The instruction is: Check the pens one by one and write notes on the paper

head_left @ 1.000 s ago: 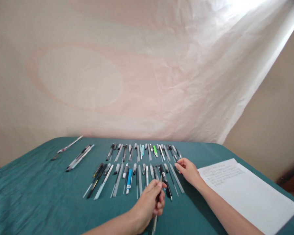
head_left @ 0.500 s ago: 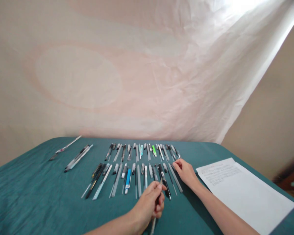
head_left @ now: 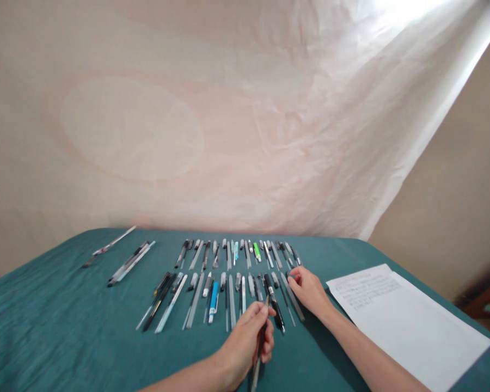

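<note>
My left hand (head_left: pixel 247 340) is closed around a slim pen (head_left: pixel 256 375), its thin tip poking up above the thumb and its lower end sticking out beneath the palm. At the right end of the near row, my right hand (head_left: pixel 308 288) has its thumb and fingertips pinched together. A small dark bit shows at those fingertips, too small to name. Beside them lies a clear pen barrel (head_left: pixel 294 302). A black pen (head_left: pixel 274 305) rests just beyond my left hand, and a blue pen (head_left: pixel 213 302) lies to its left.
Behind the near row is a second row of pen parts and caps, including a green cap (head_left: pixel 257 250). Several pens (head_left: pixel 131 264) lie together at the left, with another pen (head_left: pixel 110 245) farther back. Written paper (head_left: pixel 408 321) covers the right side of the green tablecloth (head_left: pixel 65 337).
Both hands stay almost where they were. The pen in my left hand has tilted slightly, and my right fingers have shifted a little at the row's end.
</note>
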The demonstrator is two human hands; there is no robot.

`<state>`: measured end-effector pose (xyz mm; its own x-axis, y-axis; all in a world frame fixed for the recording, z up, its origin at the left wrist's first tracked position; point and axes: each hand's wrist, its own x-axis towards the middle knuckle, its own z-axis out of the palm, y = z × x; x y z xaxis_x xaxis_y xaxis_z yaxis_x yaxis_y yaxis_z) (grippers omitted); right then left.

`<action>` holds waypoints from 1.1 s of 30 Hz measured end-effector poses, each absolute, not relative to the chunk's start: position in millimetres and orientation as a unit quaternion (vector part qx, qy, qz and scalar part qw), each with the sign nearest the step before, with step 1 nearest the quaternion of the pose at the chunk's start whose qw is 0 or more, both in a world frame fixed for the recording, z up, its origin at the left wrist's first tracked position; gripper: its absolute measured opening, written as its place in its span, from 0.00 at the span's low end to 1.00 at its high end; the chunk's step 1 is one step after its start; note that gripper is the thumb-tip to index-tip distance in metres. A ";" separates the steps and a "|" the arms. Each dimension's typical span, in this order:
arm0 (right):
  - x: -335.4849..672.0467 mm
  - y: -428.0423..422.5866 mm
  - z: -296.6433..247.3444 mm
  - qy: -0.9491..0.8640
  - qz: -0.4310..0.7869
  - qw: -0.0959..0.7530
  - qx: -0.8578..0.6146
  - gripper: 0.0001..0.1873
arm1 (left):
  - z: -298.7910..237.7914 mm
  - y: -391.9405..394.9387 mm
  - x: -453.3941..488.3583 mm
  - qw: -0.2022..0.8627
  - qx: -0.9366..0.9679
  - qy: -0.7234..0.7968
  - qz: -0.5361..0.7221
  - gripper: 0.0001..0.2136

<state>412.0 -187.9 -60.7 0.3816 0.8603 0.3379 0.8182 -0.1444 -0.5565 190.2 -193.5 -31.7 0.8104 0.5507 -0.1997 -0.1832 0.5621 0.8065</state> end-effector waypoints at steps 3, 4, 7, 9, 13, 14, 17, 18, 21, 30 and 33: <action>411.7 -187.4 -61.7 -0.557 0.024 0.342 -0.757 0.10 | -32.5 -193.0 191.0 0.852 0.418 0.220 0.227 0.11; 411.7 -187.6 -61.6 -0.557 0.023 0.342 -0.757 0.10 | -32.8 -192.6 191.2 0.850 0.419 0.217 0.233 0.11; 412.2 -190.4 -58.8 -0.550 0.019 0.341 -0.762 0.10 | -33.3 -190.6 191.6 0.843 0.423 0.202 0.263 0.11; 412.8 -193.6 -55.0 -0.547 0.020 0.320 -0.774 0.11 | -32.5 -188.9 191.6 0.835 0.424 0.198 0.290 0.11; 411.8 -200.1 -46.8 -0.572 0.053 0.236 -0.784 0.15 | -29.4 -186.6 190.9 0.818 0.429 0.199 0.327 0.11; 410.8 -201.2 -45.6 -0.579 0.062 0.224 -0.782 0.16 | -29.0 -186.3 190.6 0.815 0.432 0.198 0.331 0.11; 406.7 -203.2 -44.8 -0.586 0.072 0.212 -0.779 0.17 | -29.8 -185.9 190.2 0.809 0.444 0.192 0.335 0.12; 405.3 -203.6 -45.0 -0.586 0.073 0.210 -0.779 0.17 | -30.5 -185.8 190.4 0.808 0.447 0.191 0.334 0.12; 401.7 -204.4 -45.7 -0.585 0.073 0.199 -0.783 0.17 | -32.2 -185.6 191.3 0.805 0.455 0.195 0.328 0.11; 394.9 -204.0 -42.3 -0.582 0.068 0.178 -0.791 0.19 | -31.1 -185.3 190.5 0.798 0.468 0.200 0.322 0.11; 394.5 -203.8 -43.6 -0.584 0.070 0.182 -0.788 0.18 | -32.8 -185.1 191.3 0.798 0.469 0.199 0.323 0.12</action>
<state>394.5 -203.8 -43.6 0.3080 0.9459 0.1018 0.8947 -0.2516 -0.3692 191.3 -185.1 -32.8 0.7116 0.7025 -0.0147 -0.3292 0.3518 0.8763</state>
